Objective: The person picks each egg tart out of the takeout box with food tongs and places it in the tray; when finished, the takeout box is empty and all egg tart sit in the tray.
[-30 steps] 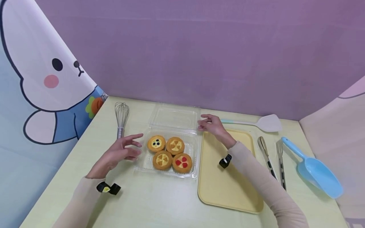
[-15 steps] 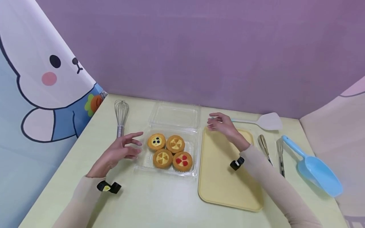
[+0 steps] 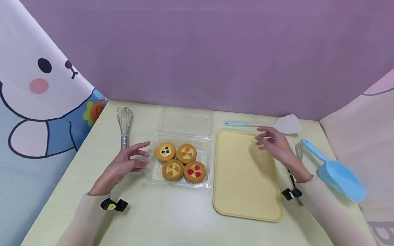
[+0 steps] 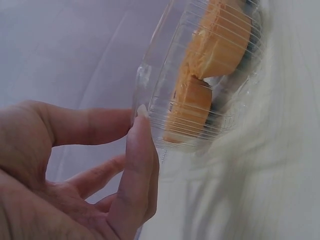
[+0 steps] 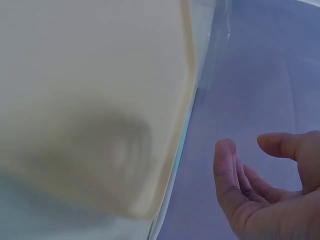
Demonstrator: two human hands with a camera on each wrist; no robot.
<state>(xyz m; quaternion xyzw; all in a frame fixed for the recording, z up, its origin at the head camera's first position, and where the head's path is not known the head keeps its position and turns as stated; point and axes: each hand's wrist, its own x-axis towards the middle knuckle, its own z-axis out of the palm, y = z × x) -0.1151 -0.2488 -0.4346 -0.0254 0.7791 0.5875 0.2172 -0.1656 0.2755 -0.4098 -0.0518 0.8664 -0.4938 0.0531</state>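
A clear plastic clamshell container point(image 3: 207, 182) lies with its lid point(image 3: 186, 123) raised back. Inside sit several egg-tart-like pastries: one with dark dots point(image 3: 165, 151), one with red pieces point(image 3: 195, 172), and others with tan wedges point(image 3: 173, 169). My left hand point(image 3: 124, 162) hovers at the container's left edge, fingers loosely bent. In the left wrist view its fingertips point(image 4: 143, 112) overlap the clear rim; whether they touch it I cannot tell. Above the right side of a yellow tray point(image 3: 243, 177) my right hand point(image 3: 274, 145) hangs with loosely curved fingers, holding nothing.
A whisk point(image 3: 124, 124) lies beyond my left hand. Behind the tray rests a spatula point(image 3: 287, 124) with a mint handle. To the right are a blue scoop point(image 3: 341, 179) and a slotted metal utensil point(image 3: 299, 150), partly hidden by my right arm.
My right hand has moved right, from beside the container's lid to above the tray's right side. My left hand has stayed at the container's left edge. The view has shifted slightly.
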